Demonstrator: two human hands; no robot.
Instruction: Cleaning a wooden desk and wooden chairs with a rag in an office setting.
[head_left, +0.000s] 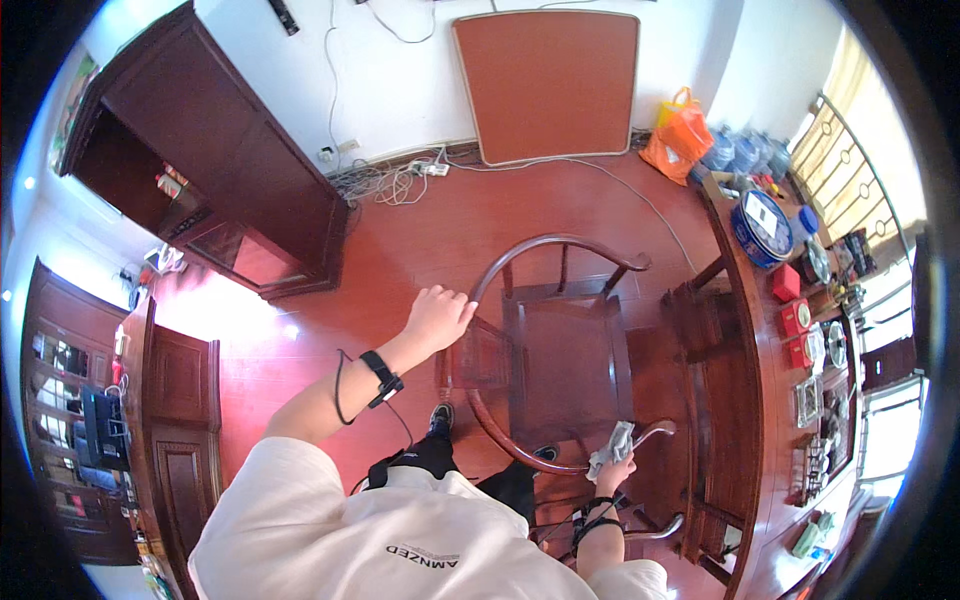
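Note:
Before me stands a dark reddish wooden armchair with a flat seat (566, 352) and a curved rail (517, 253) that sweeps round into both arms. At the rail's far left bend, my left hand (441, 321) is closed over the wood, its fingertips partly hidden. My right hand (616, 472) grips a crumpled whitish cloth (616, 444) against the near arm of the chair. Beyond the cloth, the curled tip of that arm (660, 427) shows. Both my wrists wear black straps with cables.
To the right runs a long wooden desk (739, 360) bearing a blue round tin (761, 229) and red boxes (796, 319). A tall cabinet (225, 135) stands left. Tangled cables (390, 184) lie along the wall, beside a leaning brown board (551, 90). Orange bags (677, 142) and water bottles (742, 152) fill the corner.

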